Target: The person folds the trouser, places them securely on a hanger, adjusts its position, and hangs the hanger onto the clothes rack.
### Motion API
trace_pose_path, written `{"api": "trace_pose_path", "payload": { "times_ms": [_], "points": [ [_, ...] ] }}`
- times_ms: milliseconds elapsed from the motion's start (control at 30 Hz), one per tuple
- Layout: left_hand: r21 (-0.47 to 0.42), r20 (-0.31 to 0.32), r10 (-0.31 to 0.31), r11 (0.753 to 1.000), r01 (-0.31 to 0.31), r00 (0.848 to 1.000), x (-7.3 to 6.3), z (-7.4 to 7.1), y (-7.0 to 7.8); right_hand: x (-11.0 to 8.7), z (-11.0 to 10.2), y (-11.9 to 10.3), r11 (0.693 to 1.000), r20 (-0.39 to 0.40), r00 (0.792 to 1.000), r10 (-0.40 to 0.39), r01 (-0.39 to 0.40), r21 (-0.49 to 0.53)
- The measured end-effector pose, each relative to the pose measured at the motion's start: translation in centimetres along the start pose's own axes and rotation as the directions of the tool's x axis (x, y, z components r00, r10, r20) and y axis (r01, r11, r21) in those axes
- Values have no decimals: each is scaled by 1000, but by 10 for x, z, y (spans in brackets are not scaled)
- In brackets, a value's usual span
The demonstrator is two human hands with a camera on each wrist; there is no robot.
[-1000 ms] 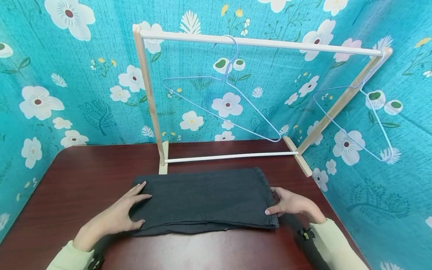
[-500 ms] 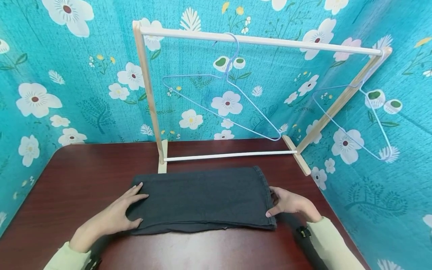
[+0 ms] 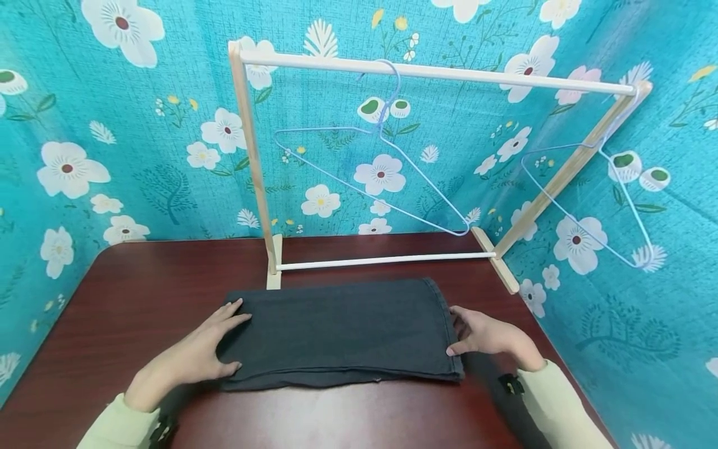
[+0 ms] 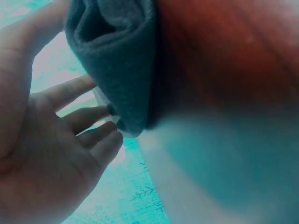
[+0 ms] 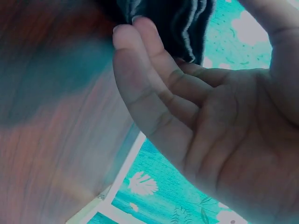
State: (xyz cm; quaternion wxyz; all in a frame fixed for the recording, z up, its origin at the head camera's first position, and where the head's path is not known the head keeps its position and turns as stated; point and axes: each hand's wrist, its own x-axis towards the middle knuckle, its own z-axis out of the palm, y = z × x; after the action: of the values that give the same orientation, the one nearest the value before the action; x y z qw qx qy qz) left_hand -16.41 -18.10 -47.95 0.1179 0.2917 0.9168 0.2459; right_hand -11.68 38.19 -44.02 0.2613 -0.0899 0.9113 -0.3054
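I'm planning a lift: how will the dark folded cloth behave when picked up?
The dark folded cloth is probably floppy: its end loops softly in the left wrist view. Its uneven near edge suggests the layers may slip apart.

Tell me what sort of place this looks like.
Probably a small indoor tabletop workspace, perhaps for clothes care: turquoise floral fabric rises behind the dark red table, a small rack holds two hangers, and folded dark cloth lies in front.

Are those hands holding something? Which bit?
The left hand touches the dark cloth at its left end, the right hand at its right; I can't tell whether either grips.
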Motion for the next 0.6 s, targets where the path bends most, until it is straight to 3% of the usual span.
{"api": "trace_pose_path", "payload": {
  "times_ms": [367, 533, 600],
  "points": [
    [-35, 123, -99, 994, 104, 987, 14, -7, 6, 8, 7, -10, 998, 10, 999, 45, -44, -44],
    [-43, 132, -113, 992, 119, 985, 18, -9, 7, 9, 5, -13, 996, 19, 997, 75, -74, -50],
    [-45, 129, -116, 991, 122, 985, 18, -9, 7, 9, 3, -12, 997, 39, 998, 54, -52, -48]
  ]
}}
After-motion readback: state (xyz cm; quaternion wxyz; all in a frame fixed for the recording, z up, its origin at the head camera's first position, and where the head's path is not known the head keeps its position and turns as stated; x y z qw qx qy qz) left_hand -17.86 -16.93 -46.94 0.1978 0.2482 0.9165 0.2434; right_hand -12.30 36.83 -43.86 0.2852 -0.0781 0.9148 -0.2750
